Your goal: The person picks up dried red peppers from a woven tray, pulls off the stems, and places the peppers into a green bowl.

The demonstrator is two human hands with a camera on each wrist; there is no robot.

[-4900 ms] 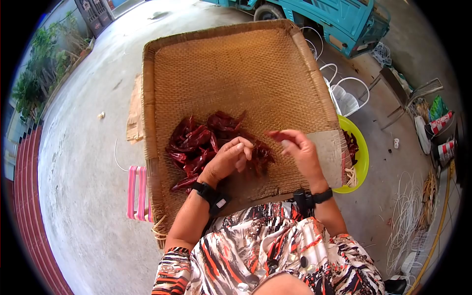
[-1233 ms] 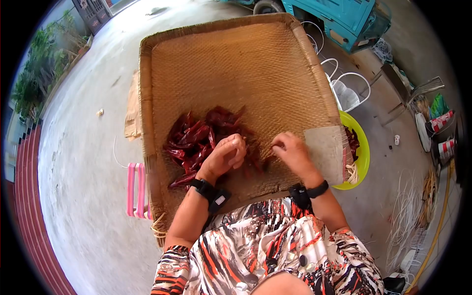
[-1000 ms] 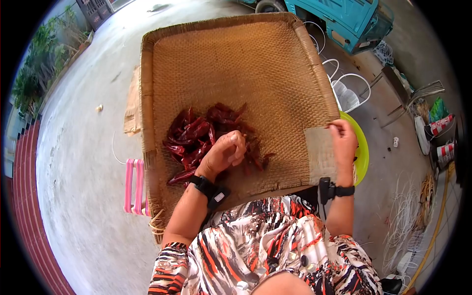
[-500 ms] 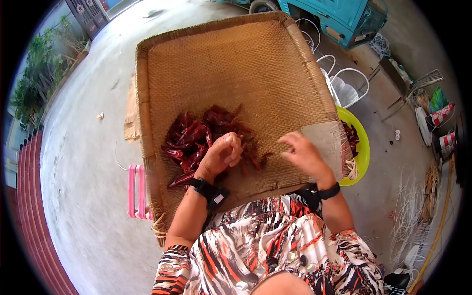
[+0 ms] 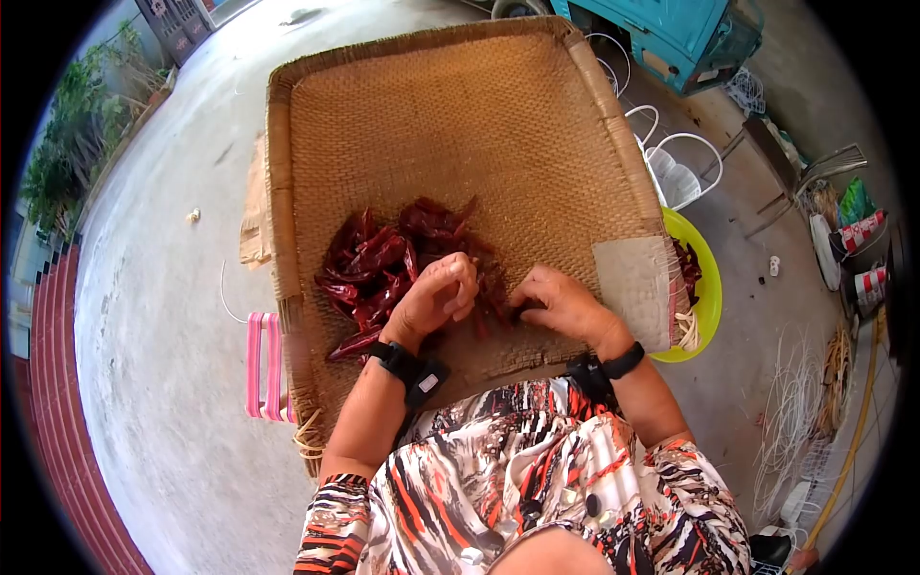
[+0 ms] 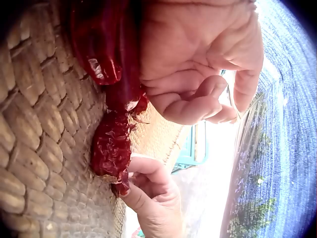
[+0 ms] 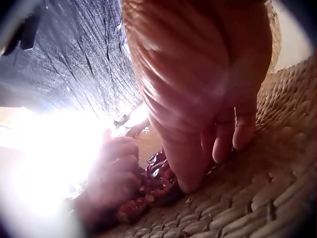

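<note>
Dried red chilies [image 5: 369, 268] lie in a pile on the woven bamboo tray [image 5: 460, 125]. My right hand [image 5: 563, 305] is low over the tray at the pile's right edge. Its thumb and finger pinch the end of a wrinkled dried chili [image 6: 111, 146], as the left wrist view shows. Beside the pile hovers my left hand [image 5: 439, 292], its fingers loosely curled, with smooth chilies [image 6: 101, 44] close by its palm. A thin line crosses near its fingertips; I cannot tell what this is. In the right wrist view, glare washes out part of the left hand [image 7: 114, 173].
A yellow-green basin [image 5: 707, 287] with chilies stands at the tray's right side. A grey patch [image 5: 632, 278] covers the tray's right corner. White baskets [image 5: 680, 177] and a metal-framed chair [image 5: 795, 177] are farther right. A pink-striped stool [image 5: 264, 364] is at the left.
My right hand went out to the tray's right edge by the basin, then came back left and down to the pile's edge. My left hand has stayed nearly still.
</note>
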